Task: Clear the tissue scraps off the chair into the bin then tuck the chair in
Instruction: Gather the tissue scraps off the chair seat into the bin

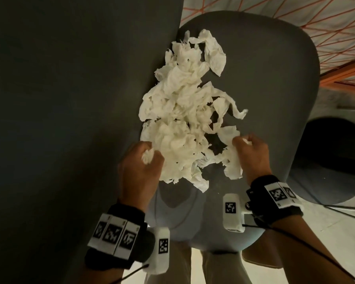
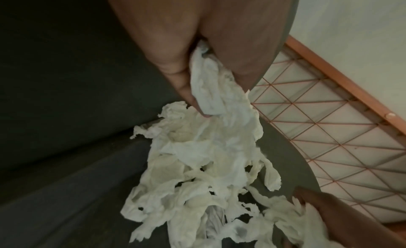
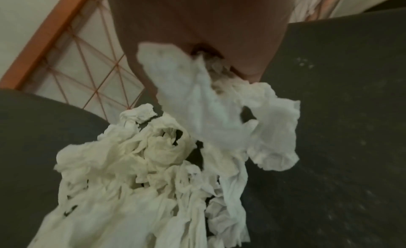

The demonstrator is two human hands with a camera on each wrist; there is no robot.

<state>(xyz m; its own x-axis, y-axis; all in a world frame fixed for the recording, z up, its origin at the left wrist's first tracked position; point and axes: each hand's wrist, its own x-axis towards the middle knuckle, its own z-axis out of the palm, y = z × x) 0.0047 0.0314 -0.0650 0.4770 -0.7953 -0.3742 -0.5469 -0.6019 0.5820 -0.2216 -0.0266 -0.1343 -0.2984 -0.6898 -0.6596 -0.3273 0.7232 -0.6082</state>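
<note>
A heap of torn white tissue scraps point(image 1: 182, 111) lies on the grey chair seat point(image 1: 264, 64). My left hand point(image 1: 150, 154) grips a wad at the heap's near left edge; in the left wrist view the left hand point(image 2: 193, 88) has a strip of the tissue scraps point(image 2: 211, 147) pinched between thumb and fingers. My right hand point(image 1: 242, 142) clutches scraps at the near right edge, and in the right wrist view the right hand point(image 3: 204, 60) holds tissue scraps point(image 3: 219, 116) hanging from its curled fingers. The bin point(image 1: 326, 152), grey with a dark round opening, stands to the right of the chair.
A dark grey padded surface point(image 1: 70, 99) rises along the left side of the seat. Beyond the chair is a white floor panel with orange crossing lines point(image 1: 336, 37) and an orange border. Black cables point(image 1: 295, 238) trail from my wrists.
</note>
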